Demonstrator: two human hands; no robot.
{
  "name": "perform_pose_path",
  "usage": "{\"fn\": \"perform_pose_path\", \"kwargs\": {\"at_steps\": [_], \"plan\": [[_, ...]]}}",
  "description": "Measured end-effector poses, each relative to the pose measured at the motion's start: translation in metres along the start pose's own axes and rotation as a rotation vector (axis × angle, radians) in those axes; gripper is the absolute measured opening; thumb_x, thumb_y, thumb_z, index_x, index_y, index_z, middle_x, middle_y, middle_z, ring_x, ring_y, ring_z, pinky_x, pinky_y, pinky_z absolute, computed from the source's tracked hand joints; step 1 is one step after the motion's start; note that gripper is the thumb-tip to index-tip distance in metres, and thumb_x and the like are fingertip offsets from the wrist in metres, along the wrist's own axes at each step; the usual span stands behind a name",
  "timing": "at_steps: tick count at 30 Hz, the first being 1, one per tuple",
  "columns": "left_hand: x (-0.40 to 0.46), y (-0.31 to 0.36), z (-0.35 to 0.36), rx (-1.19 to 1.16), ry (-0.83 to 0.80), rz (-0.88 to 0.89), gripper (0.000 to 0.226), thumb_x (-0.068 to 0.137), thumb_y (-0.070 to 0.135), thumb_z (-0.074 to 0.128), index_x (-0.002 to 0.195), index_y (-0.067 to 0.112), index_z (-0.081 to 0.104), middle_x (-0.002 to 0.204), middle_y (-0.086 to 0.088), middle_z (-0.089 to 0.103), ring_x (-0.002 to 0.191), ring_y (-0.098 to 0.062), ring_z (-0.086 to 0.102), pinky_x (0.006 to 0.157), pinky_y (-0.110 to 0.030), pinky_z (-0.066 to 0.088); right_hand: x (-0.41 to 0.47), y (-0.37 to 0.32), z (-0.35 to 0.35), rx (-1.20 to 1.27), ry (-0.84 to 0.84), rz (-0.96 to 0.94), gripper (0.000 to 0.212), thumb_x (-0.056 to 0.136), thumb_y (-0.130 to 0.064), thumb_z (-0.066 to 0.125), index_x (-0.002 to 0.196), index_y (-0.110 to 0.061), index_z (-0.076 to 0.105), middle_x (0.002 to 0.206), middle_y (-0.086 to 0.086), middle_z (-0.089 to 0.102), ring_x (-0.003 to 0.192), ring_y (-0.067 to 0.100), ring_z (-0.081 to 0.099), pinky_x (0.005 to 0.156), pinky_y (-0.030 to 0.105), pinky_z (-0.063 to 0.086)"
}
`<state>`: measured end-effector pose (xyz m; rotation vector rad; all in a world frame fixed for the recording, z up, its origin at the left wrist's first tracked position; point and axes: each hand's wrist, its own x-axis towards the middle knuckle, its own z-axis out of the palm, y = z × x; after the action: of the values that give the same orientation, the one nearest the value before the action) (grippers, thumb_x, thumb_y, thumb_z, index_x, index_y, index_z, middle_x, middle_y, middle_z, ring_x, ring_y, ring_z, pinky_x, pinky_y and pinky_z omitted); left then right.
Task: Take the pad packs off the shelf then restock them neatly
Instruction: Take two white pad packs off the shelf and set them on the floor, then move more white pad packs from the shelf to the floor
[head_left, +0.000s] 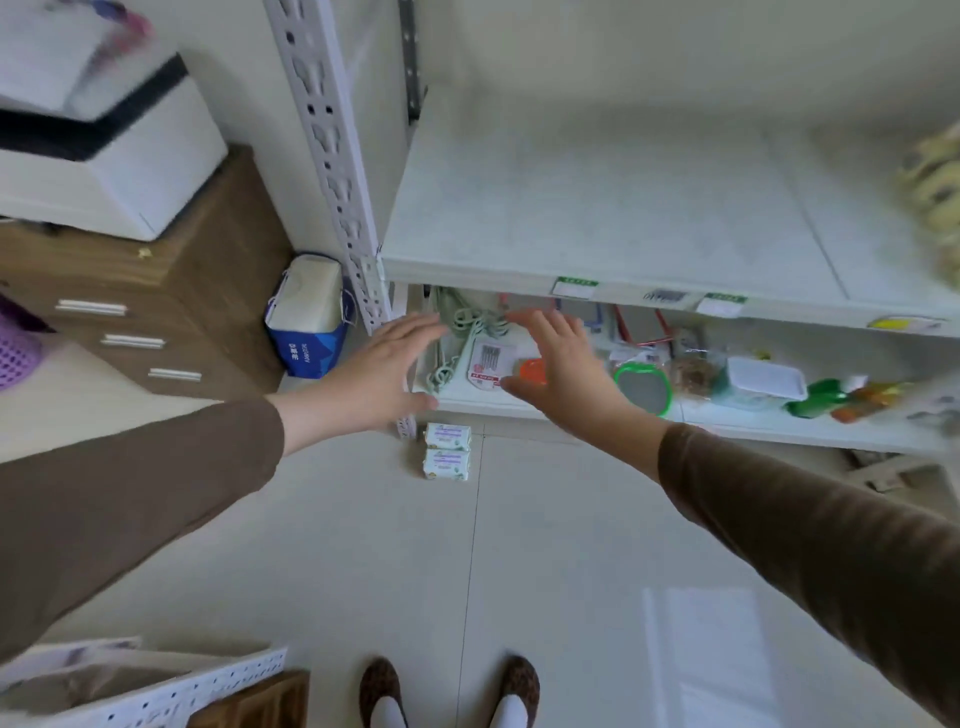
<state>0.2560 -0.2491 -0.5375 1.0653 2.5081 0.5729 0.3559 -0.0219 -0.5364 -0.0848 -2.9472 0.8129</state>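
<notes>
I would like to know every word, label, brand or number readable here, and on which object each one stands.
None can be read with certainty.
Blue and white bag: white print along its blue lower part, too blurred.
Shelf-edge labels: blurred.
Two pad packs on the floor: purple print, too small.
Card of needles on the lower shelf: red print, illegible.

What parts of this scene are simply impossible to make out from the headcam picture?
- Yellowish goods on the upper shelf: blurred and cut off by the right edge.
- Price labels on that shelf's front: print too small.
- Card pack on the lower shelf: partly covered by the right hand.
- Pad packs on the floor: wording too small to read.
</notes>
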Motion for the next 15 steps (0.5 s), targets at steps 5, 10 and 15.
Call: {"fn": "perform_pose_path", "kwargs": {"at_steps": [5, 10, 15], "plan": [[-0.017, 0.102, -0.112, 0.037, 0.1, 0.105, 0.087, 0.087, 0.034, 0.072, 0.156, 0.032, 0.019, 0.164, 0.016, 0.009, 0.149, 0.0, 0.003, 0.12, -0.026, 0.007, -0.01, -0.049, -0.135, -0.025, 0.098, -0.129, 0.07, 0.085, -0.025, 0.075, 0.146, -0.02, 0.041, 0.149, 0.0, 0.041, 0.133, 0.025, 0.034, 0.111, 0.035, 0.031], [-0.032, 0.19, -0.194, 0.106, 0.223, 0.193, 0.09, 0.087, 0.036, 0.073, 0.156, 0.036, 0.015, 0.162, 0.019, 0.01, 0.147, 0.0, 0.008, 0.114, -0.021, 0.009, -0.023, -0.08, -0.247, -0.078, 0.221, -0.263, 0.064, 0.089, -0.03, 0.07, 0.146, -0.021, 0.041, 0.149, -0.002, 0.04, 0.13, 0.023, 0.036, 0.105, 0.028, 0.031], [-0.026, 0.248, -0.268, 0.172, 0.369, 0.311, 0.09, 0.085, 0.039, 0.074, 0.155, 0.036, 0.017, 0.161, 0.019, 0.012, 0.146, 0.002, 0.008, 0.113, -0.016, 0.008, -0.013, -0.105, -0.342, -0.098, 0.377, -0.347, 0.056, 0.093, -0.036, 0.065, 0.143, -0.024, 0.042, 0.143, -0.007, 0.044, 0.128, 0.017, 0.039, 0.101, 0.031, 0.036]]}}
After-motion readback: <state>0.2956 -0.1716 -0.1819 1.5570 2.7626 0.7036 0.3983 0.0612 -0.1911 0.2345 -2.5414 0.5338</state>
